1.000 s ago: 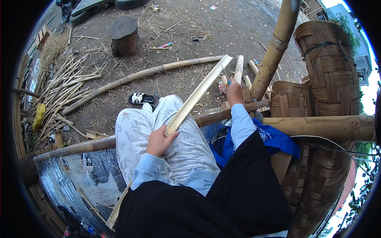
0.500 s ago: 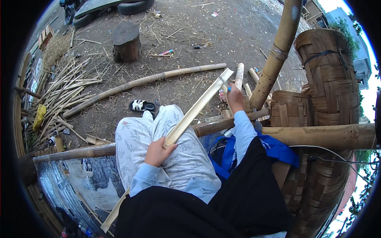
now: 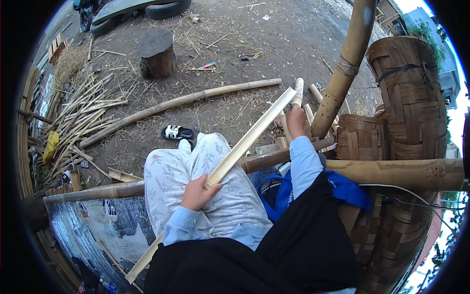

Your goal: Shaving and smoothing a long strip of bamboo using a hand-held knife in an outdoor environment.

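Observation:
A long split bamboo strip (image 3: 252,136) slants across my lap, its pale hollow inner side up. My left hand (image 3: 198,192) is closed round its near part, thumb on top, just over my thigh. At the far end, my right hand (image 3: 295,121) is closed in a fist beside the strip, the arm stretched forward. A small blue bit (image 3: 291,105) shows at its fingers, part of a tool whose kind is mostly hidden. Below my left sleeve another pale length of bamboo (image 3: 143,261) sticks out; whether it belongs to the same strip I cannot tell.
A bamboo rail (image 3: 93,191) runs beside my legs, and a thick bamboo post (image 3: 338,73) rises at right. Large woven baskets (image 3: 406,93) and a blue bag (image 3: 348,189) stand there too. Ahead lie a long pole (image 3: 181,100), a stump (image 3: 157,53), piled strips (image 3: 81,115) and a sandal (image 3: 176,132).
My right hand has moved a little outward and to the right along the strip's far end. The strip's far end has shifted slightly right, while my left hand keeps its hold.

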`<state>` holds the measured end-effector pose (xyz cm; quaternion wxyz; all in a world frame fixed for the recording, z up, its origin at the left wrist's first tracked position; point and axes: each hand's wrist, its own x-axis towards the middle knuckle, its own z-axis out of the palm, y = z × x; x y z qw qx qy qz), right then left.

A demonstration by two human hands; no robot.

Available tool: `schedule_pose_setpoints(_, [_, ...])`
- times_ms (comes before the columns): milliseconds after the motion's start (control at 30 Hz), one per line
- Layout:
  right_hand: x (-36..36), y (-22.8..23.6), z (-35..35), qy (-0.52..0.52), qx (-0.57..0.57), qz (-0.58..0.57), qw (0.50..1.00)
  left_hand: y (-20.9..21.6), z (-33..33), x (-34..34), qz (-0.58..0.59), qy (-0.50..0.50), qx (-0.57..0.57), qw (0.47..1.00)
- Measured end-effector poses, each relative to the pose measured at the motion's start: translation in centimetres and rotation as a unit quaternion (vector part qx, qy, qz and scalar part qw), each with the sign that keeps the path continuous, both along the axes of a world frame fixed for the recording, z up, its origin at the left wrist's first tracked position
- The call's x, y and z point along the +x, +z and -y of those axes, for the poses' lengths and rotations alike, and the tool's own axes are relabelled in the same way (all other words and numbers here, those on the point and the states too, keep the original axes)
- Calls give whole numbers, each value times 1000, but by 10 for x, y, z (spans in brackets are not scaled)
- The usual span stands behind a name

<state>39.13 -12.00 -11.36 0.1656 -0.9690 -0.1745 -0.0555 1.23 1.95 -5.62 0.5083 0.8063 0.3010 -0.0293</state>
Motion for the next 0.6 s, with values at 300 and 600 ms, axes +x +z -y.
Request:
schedule_pose_setpoints(300, [-49,7,29,-217,411,-385,797,-3,1,0,21,-8,2,1000])
schedule_pose_setpoints(600, [-166,75,46,-124,459,-484,734,28,5,-22,4,-36,113,993])
